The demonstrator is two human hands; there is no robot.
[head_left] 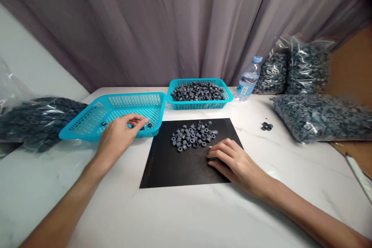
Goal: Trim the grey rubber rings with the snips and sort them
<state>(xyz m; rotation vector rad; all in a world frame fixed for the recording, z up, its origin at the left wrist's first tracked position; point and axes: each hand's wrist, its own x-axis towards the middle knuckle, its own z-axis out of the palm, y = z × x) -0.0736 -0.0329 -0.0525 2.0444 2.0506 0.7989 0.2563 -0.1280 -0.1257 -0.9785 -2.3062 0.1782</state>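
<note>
My left hand (122, 130) reaches over the near side of the left turquoise basket (113, 100), its thumb and forefinger pinched together. Whatever is in the pinch is too small to make out. Just beyond the fingertips lies a small dark grey ring (149, 125) inside the basket. On the black mat (171, 170) rests my right hand (228, 159), fingers curled closed. A small white pointed tip (210, 147) sticks out at its fingertips; the rest of what it holds is hidden. Left of this hand, a loose pile of short grey plastic rings (193, 135) covers part of the mat.
Behind the mat stands a second turquoise basket (200, 105) full of grey rings. A water bottle (248, 79) is beside it. Bulging clear bags (322, 118) lie at right, another bag (43, 120) at left. Several black bits (266, 126) sit right of the mat.
</note>
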